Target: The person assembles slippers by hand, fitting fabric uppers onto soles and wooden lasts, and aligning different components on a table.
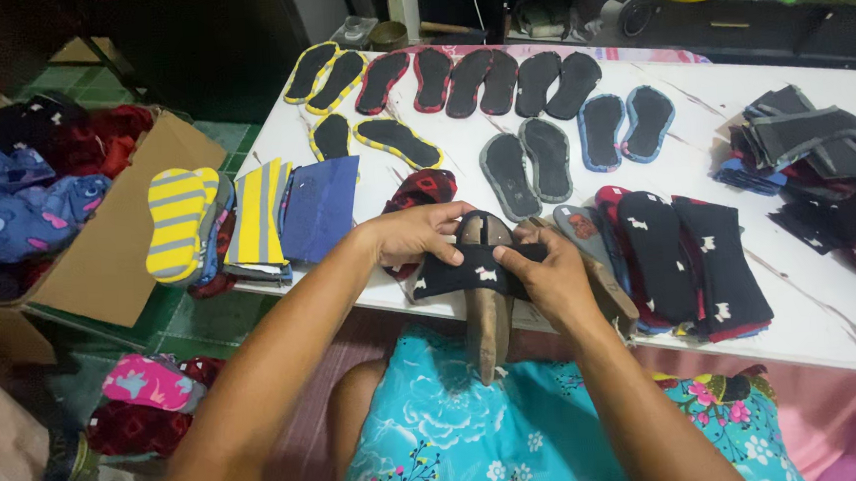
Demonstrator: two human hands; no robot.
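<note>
The white table (567,292) spans the view ahead of me, its near edge just above my lap. On it lie paired slipper soles (527,172) in rows, black with yellow, red, grey and blue edging. Stacks of folded dark fabric (814,152) sit at the far right. A pile of black printed strips (687,251) lies just right of my hands. Striped yellow-and-grey pieces (222,222) and a blue piece hang over the left edge. A cardboard box (107,257) of mixed cloth stands on the floor to my left.

The wooden form (491,325) stands at the table edge, directly in front of me, between both hands. Its long axis runs from my lap away toward the table, near end lowest. The black fabric band (459,273), printed with small white figures, lies across the form's top, at right angles to that axis.

My left hand (418,233) is closed on the band's left end, fingers curled over the top. My right hand (547,278) is closed on the band's right end, thumb on top. Both hands are equally near the form, one on each side.
</note>
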